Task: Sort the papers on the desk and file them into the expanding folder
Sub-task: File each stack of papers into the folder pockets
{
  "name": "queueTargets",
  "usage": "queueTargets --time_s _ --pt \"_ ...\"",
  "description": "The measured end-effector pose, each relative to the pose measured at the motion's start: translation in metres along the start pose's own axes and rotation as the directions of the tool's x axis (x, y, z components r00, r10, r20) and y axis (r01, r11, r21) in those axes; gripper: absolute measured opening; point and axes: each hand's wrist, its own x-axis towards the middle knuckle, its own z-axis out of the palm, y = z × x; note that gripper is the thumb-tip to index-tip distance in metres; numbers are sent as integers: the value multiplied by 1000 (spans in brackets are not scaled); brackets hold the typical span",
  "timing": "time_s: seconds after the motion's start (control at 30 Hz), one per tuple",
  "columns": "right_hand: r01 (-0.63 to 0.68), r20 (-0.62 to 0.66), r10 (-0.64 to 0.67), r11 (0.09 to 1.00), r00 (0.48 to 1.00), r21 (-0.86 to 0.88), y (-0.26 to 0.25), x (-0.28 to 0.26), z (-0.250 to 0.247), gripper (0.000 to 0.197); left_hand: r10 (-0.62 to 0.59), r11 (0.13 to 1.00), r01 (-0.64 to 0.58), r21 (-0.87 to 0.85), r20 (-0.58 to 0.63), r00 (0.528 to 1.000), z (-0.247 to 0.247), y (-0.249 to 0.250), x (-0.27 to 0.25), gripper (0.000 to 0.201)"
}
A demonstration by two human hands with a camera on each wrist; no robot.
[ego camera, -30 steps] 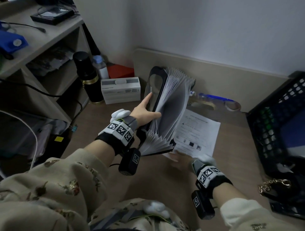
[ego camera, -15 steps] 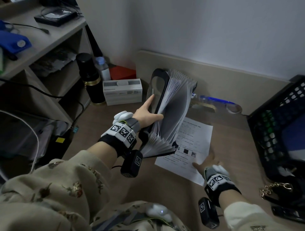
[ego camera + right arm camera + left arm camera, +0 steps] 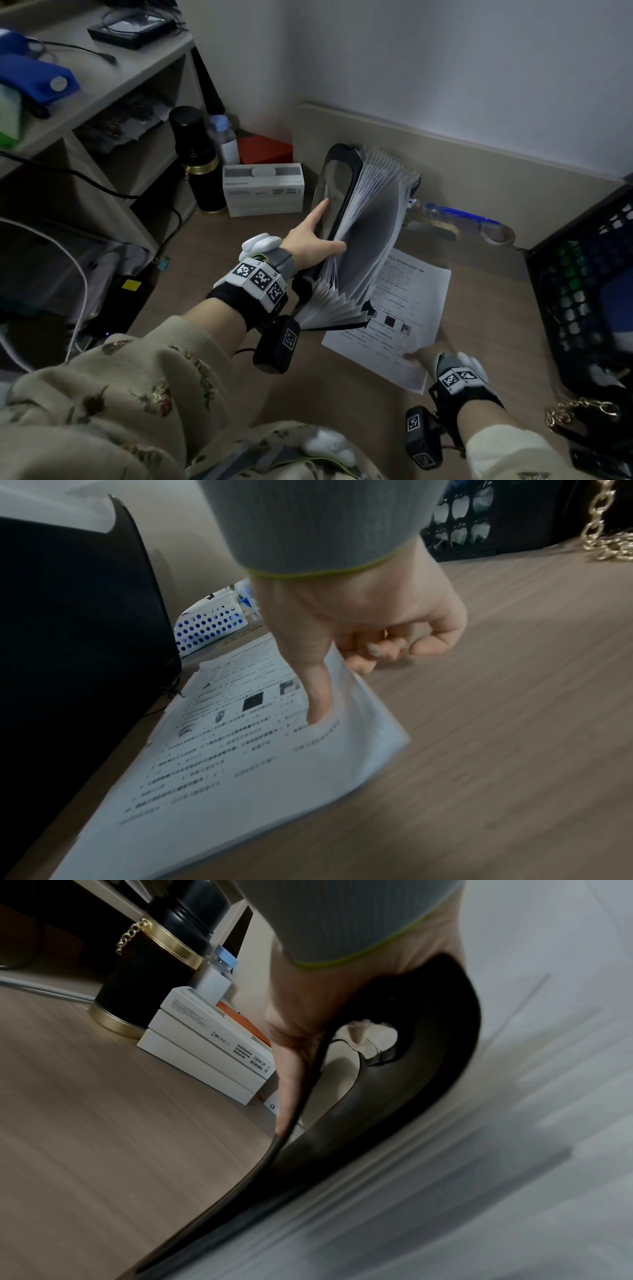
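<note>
A black expanding folder (image 3: pixel 370 233) stands upright on the desk with its grey pockets fanned open to the right. My left hand (image 3: pixel 329 226) grips its front cover, with the thumb inside against the pockets and the index finger stretched along the outside. The left wrist view shows the left hand (image 3: pixel 294 1056) against the curved black cover (image 3: pixel 394 1096). A printed white paper (image 3: pixel 411 301) lies flat just right of the folder. My right hand (image 3: pixel 339 674) pinches its near right edge, thumb on top and curled fingers underneath. That edge of the paper (image 3: pixel 240 764) is lifted slightly off the desk.
A black flask (image 3: pixel 197 161), a water bottle (image 3: pixel 224 138), a red box (image 3: pixel 265 149) and stacked white boxes (image 3: pixel 263 190) stand at the back left beside a shelf unit (image 3: pixel 102 85). A black crate (image 3: pixel 582 284) and a gold chain (image 3: pixel 582 411) are at the right. A tape roll (image 3: pixel 496 233) lies at the back.
My right hand came out from under the folder's near end, moved right to the paper's near edge and took hold of it. The paper shifted slightly. The left hand kept the folder upright.
</note>
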Motion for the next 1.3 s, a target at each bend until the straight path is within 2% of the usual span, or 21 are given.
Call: queueTargets --time_s 0.1,0.17,0.23,0.33,0.4,0.47,0.53,0.63,0.73,0.83,1.0,1.17,1.3 --pt "1 37 -4 997 999 80 3 -2 -1 59 -1 1000 1 1 2 1000 0 1 0 102" --pt "48 36 -55 982 998 182 6 2 1 54 3 1000 -3 4 3 1000 0 1 -1 102" --pt "60 46 -80 943 996 327 8 3 3 44 0 1000 0 4 -1 1000 1 1 -1 102" --pt "28 136 -101 889 985 457 7 -6 7 27 -3 1000 3 7 -7 1000 2 1 -1 102" --pt "11 205 -127 872 970 489 8 -14 9 26 -2 1000 2 12 -5 1000 4 3 -3 103" --pt "19 201 -141 858 969 513 7 -19 12 30 -3 1000 3 12 -2 1000 8 3 -2 106" --pt "99 111 -178 859 978 503 6 -26 9 39 2 1000 -2 11 -1 1000 11 3 -4 106" --pt "272 -84 -261 874 962 404 0 -38 -5 34 14 1000 -14 11 -10 1000 12 3 -3 100" --pt "352 -172 -309 864 935 361 -7 -44 -18 21 32 999 -31 12 -31 999 11 1 0 94" --pt "410 -251 -342 859 905 307 -15 -53 -28 19 43 999 -43 7 -41 998 11 1 0 94" --pt "512 -403 -386 814 830 275 -25 -74 -49 22 48 998 -47 29 -49 998 9 1 0 93" --pt "536 -522 -366 816 770 218 -36 -104 -68 24 41 999 -40 17 -86 995 8 -1 1 92" --pt "525 -683 -307 841 663 131 -42 -133 -93 27 32 999 -32 -1 -101 994 7 -1 1 94"
